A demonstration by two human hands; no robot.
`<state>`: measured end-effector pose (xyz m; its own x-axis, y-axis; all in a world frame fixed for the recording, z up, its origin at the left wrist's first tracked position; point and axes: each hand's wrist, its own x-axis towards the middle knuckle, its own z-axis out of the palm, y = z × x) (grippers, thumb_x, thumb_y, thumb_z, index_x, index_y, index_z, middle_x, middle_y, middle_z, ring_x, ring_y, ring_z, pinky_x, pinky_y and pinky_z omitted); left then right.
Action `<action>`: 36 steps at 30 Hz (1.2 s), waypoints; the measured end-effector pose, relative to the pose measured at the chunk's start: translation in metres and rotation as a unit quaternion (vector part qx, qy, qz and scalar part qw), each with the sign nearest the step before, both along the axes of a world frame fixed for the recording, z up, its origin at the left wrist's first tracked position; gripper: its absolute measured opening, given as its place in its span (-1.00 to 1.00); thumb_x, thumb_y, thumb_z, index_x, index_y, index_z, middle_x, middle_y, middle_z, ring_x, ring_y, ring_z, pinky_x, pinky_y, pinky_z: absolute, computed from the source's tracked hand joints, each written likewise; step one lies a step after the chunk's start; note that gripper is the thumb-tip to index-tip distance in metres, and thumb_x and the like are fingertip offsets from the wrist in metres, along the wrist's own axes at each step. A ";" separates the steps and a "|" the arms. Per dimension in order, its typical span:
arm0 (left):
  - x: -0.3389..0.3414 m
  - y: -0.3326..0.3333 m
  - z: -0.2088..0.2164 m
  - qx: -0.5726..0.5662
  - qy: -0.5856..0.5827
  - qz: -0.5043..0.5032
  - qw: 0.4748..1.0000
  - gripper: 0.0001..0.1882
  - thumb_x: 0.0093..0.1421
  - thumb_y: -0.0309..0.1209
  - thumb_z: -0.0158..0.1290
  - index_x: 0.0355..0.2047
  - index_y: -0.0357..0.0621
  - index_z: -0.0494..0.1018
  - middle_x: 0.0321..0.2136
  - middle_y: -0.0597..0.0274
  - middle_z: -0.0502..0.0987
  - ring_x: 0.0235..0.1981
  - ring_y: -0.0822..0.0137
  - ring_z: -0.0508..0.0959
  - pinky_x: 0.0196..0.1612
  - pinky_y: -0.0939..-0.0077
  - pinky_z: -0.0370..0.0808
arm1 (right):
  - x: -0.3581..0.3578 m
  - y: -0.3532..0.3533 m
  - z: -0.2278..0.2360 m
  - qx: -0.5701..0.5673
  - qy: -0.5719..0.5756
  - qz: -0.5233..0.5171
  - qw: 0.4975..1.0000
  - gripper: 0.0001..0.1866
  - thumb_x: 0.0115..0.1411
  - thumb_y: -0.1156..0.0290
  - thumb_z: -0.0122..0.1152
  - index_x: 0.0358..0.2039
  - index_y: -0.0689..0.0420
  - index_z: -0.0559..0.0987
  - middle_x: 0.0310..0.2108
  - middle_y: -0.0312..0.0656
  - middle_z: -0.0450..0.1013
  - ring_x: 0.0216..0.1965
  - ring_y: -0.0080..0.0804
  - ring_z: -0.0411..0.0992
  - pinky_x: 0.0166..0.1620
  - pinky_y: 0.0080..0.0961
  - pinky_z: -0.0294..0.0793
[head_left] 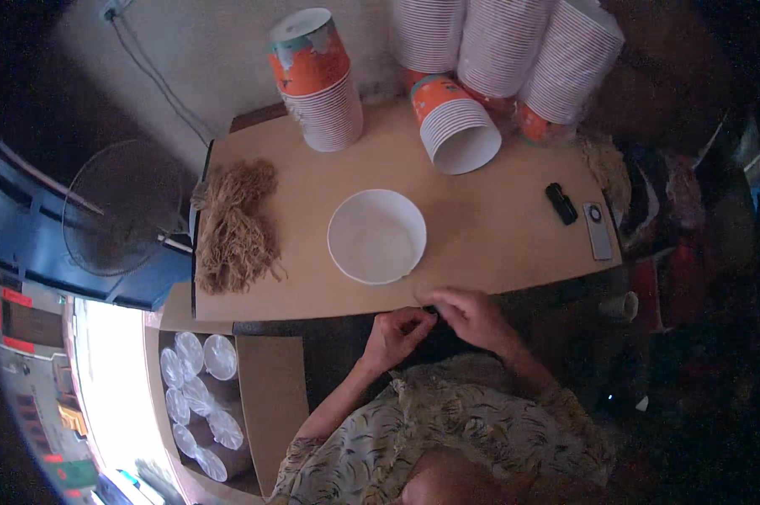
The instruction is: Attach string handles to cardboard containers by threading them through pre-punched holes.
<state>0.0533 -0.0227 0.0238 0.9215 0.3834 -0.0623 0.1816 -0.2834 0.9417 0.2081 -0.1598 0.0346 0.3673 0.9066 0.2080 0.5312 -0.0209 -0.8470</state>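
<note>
Both hands are close together just off the near edge of the table. My left hand (pixel 399 337) is closed in a pinch, thumb against the fingers; whatever it holds is too small to make out. Beside it, my right hand (pixel 474 320) has its fingers pressed together and pointing left near the table edge, slightly blurred; anything in them is hidden. In front of the hands a white paper bowl (pixel 377 236) stands upright on the table with its inside showing. To the left lies a tangled bundle of brown, stringy strands (pixel 238 227).
On the cardboard-topped table (pixel 312 290) stands an upside-down bucket stack (pixel 323 84); another stack (pixel 457 126) lies sideways. Wrapped stacks (pixel 506 50) rise behind. A black clip-like object (pixel 561 204) and a grey device (pixel 597 231) sit right. A carton (pixel 270 404) holds plastic-wrapped stacks; a fan (pixel 123 210) stands left.
</note>
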 end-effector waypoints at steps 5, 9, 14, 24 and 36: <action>0.022 0.001 -0.007 0.005 -0.053 -0.013 0.998 -0.87 0.15 -0.50 0.22 -0.29 -0.27 0.60 -0.43 0.14 0.63 -0.43 0.43 0.58 -0.34 0.53 0.52 | 0.008 -0.015 -0.012 -0.105 0.069 -0.007 0.992 -0.80 0.30 0.42 0.11 -0.12 0.21 0.54 -0.30 -0.06 0.55 -0.24 -0.23 0.54 -0.15 -0.37 0.50; 0.051 0.000 0.000 -0.006 -0.019 -0.043 0.999 -0.88 0.17 -0.50 0.21 -0.28 -0.28 0.60 -0.43 0.16 0.63 -0.43 0.48 0.59 -0.35 0.55 0.54 | 0.026 -0.029 -0.008 -0.059 0.141 -0.043 0.987 -0.83 0.28 0.39 0.19 -0.22 0.23 0.54 -0.46 -0.24 0.46 -0.40 -0.56 0.41 -0.28 -0.53 0.44; 0.079 -0.007 0.003 -0.006 0.016 -0.052 0.998 -0.87 0.18 -0.49 0.21 -0.28 -0.29 0.58 -0.46 0.19 0.61 -0.47 0.52 0.56 -0.40 0.57 0.52 | 0.061 -0.039 -0.020 -0.050 0.132 -0.030 0.989 -0.85 0.23 0.41 0.25 -0.27 0.22 0.54 -0.49 -0.28 0.43 -0.42 -0.59 0.38 -0.31 -0.54 0.41; 0.120 -0.017 0.025 -0.073 -0.039 0.017 0.996 -0.90 0.23 -0.51 0.17 -0.29 -0.31 0.56 -0.47 0.24 0.57 -0.51 0.54 0.53 -0.46 0.63 0.48 | 0.134 -0.033 0.010 -0.058 0.211 0.047 0.975 -0.84 0.18 0.40 0.28 -0.27 0.19 0.56 -0.47 -0.26 0.44 -0.41 -0.53 0.41 -0.28 -0.50 0.44; 0.096 -0.013 0.041 -0.208 -0.053 0.049 0.975 -0.88 0.28 -0.48 0.12 -0.27 -0.31 0.57 -0.39 0.25 0.59 -0.47 0.54 0.55 -0.41 0.66 0.51 | 0.118 -0.020 0.038 -0.061 0.220 0.030 0.973 -0.87 0.20 0.42 0.24 -0.30 0.21 0.59 -0.40 -0.35 0.48 -0.39 -0.68 0.38 -0.30 -0.64 0.41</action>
<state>0.1491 -0.0354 0.0653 0.8915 0.4317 -0.1372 0.0835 0.1411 0.9865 0.3265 -0.1794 0.0725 0.3427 0.9370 -0.0678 0.1202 -0.1153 -0.9860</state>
